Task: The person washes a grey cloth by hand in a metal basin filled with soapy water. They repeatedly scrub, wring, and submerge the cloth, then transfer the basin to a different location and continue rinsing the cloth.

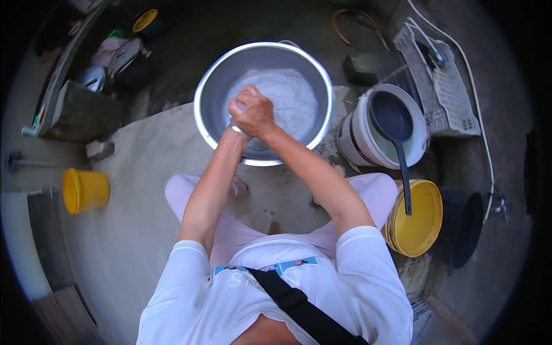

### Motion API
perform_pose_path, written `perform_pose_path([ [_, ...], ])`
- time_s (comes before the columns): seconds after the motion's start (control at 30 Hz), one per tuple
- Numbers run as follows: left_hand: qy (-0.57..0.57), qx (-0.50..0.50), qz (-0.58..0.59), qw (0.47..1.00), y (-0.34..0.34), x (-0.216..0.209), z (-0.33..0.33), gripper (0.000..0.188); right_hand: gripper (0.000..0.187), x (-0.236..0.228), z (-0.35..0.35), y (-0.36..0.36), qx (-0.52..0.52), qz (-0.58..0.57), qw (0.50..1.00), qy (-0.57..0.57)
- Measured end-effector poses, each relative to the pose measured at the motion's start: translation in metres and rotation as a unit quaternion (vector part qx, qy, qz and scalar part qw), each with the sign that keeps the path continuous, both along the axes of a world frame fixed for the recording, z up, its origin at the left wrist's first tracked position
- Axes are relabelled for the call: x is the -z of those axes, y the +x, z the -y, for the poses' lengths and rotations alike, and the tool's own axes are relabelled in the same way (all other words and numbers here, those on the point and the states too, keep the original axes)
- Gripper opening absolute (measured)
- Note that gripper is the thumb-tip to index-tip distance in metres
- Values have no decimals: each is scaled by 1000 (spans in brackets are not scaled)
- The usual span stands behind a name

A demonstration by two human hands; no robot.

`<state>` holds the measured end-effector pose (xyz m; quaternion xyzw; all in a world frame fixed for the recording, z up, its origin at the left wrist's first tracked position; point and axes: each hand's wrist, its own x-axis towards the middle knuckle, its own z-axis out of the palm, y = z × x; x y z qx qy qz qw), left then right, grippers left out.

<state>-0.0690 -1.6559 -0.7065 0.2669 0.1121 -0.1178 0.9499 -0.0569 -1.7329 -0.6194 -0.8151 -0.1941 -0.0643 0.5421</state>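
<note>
My left hand (pixel 234 110) and my right hand (pixel 260 114) are closed and pressed together over the left part of a large round metal basin (pixel 202 95). The right hand lies across the left and hides most of its fingers. Whatever may be between them cannot be made out. A silvery band (pixel 240 132) circles my left wrist. Whitish, cloudy water or wet cloth (pixel 290 100) fills the bottom of the basin; which it is I cannot tell. The basin stands on the floor in front of my knees.
Right of the basin, a dark long-handled dipper (pixel 392 115) rests on a white bucket (pixel 356 141). Behind my right knee stand stacked yellow buckets (pixel 422 221) and a black bucket (pixel 463 227). A small yellow bucket (pixel 92 191) is at left. A white plastic rack (pixel 457 100) leans far right.
</note>
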Motion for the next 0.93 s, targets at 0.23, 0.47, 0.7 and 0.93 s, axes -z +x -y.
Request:
perform_pose_path([
  [0.23, 29, 14, -157, 987, 13, -48, 30, 36, 30, 67, 44, 74, 146, -51, 972, -174],
  [0.47, 136, 53, -243, 959, -6, -83, 15, 85, 50, 50, 76, 60, 48, -217, 859, -462],
  [0.7, -104, 65, -323, 938, -8, -55, 5, 93, 57, 80, 52, 43, -77, -273, 945, -163],
  [0.93, 64, 99, -189, 975, 12, -7, -41, 83, 51, -1, 65, 8, -259, -232, 931, 114],
])
